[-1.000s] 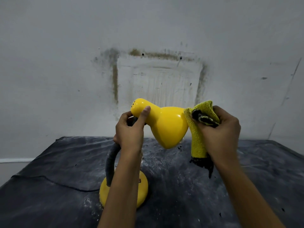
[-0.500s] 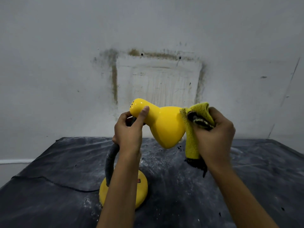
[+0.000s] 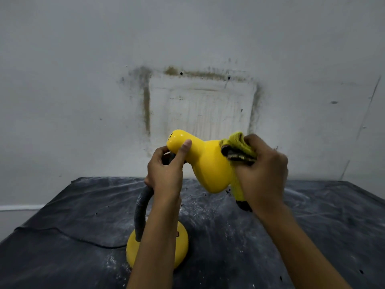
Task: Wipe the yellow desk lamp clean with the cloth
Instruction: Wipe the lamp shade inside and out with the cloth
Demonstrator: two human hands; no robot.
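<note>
- The left hand (image 3: 165, 174) was closed round the narrow neck of the yellow desk lamp (image 3: 205, 163), whose base stood on the dusty dark desk (image 3: 312, 226); a slack grip there would probably have let the gooseneck (image 3: 141, 211) swing under pressure.
- The right hand (image 3: 264, 172) gripped the bunched cloth (image 3: 239, 149) against the shade's wide end. A hard push might have tipped the base.
- The cloth looked blackened in its folds (possibly soiled), so it risked smearing dirt back.
- The cord (image 3: 83, 240) trailed left and could have snagged.

Lamp shade (image 3: 208, 163) glossy, smooth; cloth (image 3: 239, 142) fuzzy, perhaps microfibre.
</note>
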